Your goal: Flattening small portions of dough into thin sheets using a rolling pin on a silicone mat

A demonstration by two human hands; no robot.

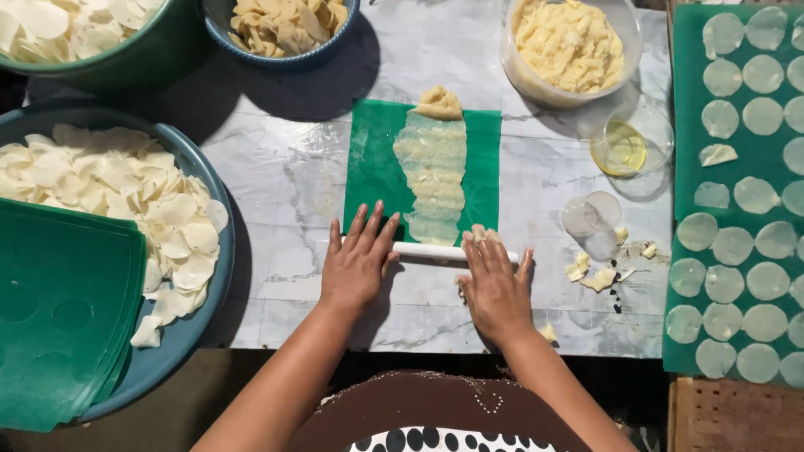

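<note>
Left hand: the left hand [358, 261] lies flat, fingers spread and straight, palm pressing on the left end of a thin white cylindrical rolling pin [431, 250]; it grips nothing, only rests on top.
Right hand: the right hand [494, 289] is likewise flat and open, fingers extended over the pin's right end, with bits of dough stuck at the fingertips [484, 237].
Rolling pin: it lies crosswise on the white marble-patterned tabletop [285, 180], at the near edge of a green rectangular plastic sheet [374, 163].
Dough: a long, thin, pale strip of rolled dough [432, 172] runs up the sheet from the pin, ending in a thicker unrolled lump [438, 103] at the far edge.
Left side: a large blue-grey basin [205, 289] holds white round dough discs and a stack of green sheets [63, 310].
Far side: a clear plastic tub of yellowish dough [568, 43], a blue bowl of scraps [285, 27], and a small clear dish of oil [630, 141].
Right side: a green mat [687, 151] carries rows of thin translucent round discs.
</note>
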